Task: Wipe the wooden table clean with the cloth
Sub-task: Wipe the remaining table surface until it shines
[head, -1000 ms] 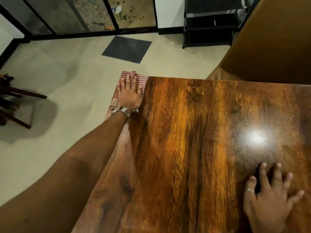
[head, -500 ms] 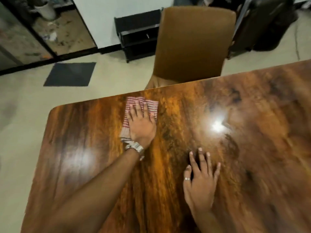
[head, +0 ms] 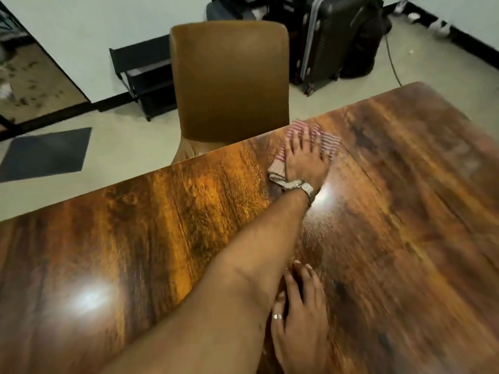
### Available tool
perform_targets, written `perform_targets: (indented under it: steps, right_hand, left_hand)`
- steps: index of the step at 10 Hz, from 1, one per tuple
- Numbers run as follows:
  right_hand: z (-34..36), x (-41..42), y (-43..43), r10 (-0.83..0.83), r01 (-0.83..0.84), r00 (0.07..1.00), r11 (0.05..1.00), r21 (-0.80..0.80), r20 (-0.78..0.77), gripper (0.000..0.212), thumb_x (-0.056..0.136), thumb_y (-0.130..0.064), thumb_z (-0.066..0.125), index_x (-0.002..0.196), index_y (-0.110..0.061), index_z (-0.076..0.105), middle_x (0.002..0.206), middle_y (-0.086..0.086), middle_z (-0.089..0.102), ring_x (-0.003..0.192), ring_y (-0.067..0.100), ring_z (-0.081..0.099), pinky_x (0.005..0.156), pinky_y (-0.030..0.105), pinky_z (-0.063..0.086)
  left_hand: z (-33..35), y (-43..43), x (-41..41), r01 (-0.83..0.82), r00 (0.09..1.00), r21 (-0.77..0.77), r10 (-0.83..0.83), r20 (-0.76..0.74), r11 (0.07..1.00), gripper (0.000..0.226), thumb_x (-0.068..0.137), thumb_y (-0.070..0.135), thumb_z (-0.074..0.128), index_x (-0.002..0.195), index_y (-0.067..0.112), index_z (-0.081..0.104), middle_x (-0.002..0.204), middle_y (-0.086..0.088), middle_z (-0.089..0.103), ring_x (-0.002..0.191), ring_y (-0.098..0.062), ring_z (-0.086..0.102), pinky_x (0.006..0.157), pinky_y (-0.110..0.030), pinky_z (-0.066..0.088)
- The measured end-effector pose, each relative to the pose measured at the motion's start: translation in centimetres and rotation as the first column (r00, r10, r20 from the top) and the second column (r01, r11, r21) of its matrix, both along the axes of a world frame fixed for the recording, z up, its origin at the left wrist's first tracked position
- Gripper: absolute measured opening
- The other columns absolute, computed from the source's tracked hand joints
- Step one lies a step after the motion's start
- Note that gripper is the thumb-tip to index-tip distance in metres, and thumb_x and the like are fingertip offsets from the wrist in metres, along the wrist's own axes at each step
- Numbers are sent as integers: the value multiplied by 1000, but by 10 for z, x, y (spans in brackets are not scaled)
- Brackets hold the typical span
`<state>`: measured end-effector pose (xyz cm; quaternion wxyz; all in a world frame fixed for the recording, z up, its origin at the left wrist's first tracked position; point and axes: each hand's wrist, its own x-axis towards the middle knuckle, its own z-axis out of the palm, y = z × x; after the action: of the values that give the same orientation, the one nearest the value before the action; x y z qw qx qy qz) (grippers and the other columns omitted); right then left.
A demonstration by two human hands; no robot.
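- Wooden desk [head: 135, 238] fills most of the view, glossy, with two bright lamp reflections on it; the far edge runs just in front of a brown chair [head: 229, 79].
- The striped cloth [head: 328, 143] lies flat on the desk near that far edge, just right of the chair back. One second ago it was at the far left corner; half a second ago it was nearer the middle.
- The left hand [head: 303, 160] presses the cloth with flat, spread fingers; its grip is a flat press, not a clench.
- The right hand [head: 302, 319] rests with released, open fingers on the bare desk near the person, partly under the left forearm.
- My judgement: one stroke along the far edge is under way, and the right part of the desk is not yet wiped.
- Nothing stands on the desk in its path. The chair, a dark suitcase [head: 332, 39] and a black rack [head: 140, 74] stand on the floor, apart from the wiping.
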<state>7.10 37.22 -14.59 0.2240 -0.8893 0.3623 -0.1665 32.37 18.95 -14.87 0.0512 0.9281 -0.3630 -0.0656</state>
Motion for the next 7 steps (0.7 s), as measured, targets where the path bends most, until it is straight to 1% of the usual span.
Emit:
perform_targets:
  steps: [1,2,3,4,5,6,7]
  right_hand:
    - [-4,3,0,33,-33,997,999,8,-62,50,86,-28,42,128,-14,66,141,9,56,134,32,48,111,43,31]
    - [2,7,2,26,-22,998,998,63,-59,47,89,-30,42,129,-19,66,143,4,55,137,25,42,113,40,29]
    - [-2,5,1,48,-44,997,997,65,-59,48,89,-31,42,130,-20,65,146,1,52,140,22,38,116,37,23]
    - [0,4,0,60,-54,996,994,100,-63,48,90,-31,42,132,-20,63,147,1,50,141,23,37,116,37,22]
    - [2,6,1,62,-55,995,994,95,-75,48,92,-31,40,132,-18,63,147,2,51,141,23,36,116,39,25]
    - [4,8,4,62,-52,991,994,91,-116,49,92,-31,39,134,-19,62,147,3,50,142,24,35,115,42,25]
    - [7,9,4,71,-60,984,996,70,-166,49,92,-32,41,136,-20,60,147,2,49,143,25,33,116,44,24]
  left_hand:
    - [1,2,55,-105,994,10,105,12,994,62,105,48,16,162,21,12,168,-13,14,154,-37,13,125,-55,4]
    - [5,27,82,-192,981,1,192,-35,981,58,106,44,20,155,17,33,155,-15,41,138,-37,41,119,-54,23]
    - [8,74,90,-213,977,-19,213,3,977,51,106,43,19,132,14,52,128,-15,59,115,-32,55,105,-52,36]
    - [10,145,103,-286,957,-11,286,51,958,51,105,45,17,115,14,56,112,-11,60,103,-30,56,99,-52,40]
    - [7,208,121,-411,906,-5,409,105,912,58,106,45,18,119,7,59,116,-20,62,106,-37,56,102,-54,38]
    - [5,215,125,-505,859,39,497,125,863,58,105,41,20,128,4,58,126,-26,59,114,-44,53,107,-55,33]
    - [5,175,108,-479,876,70,471,105,875,57,104,41,17,137,8,51,140,-22,52,130,-43,46,117,-61,22]
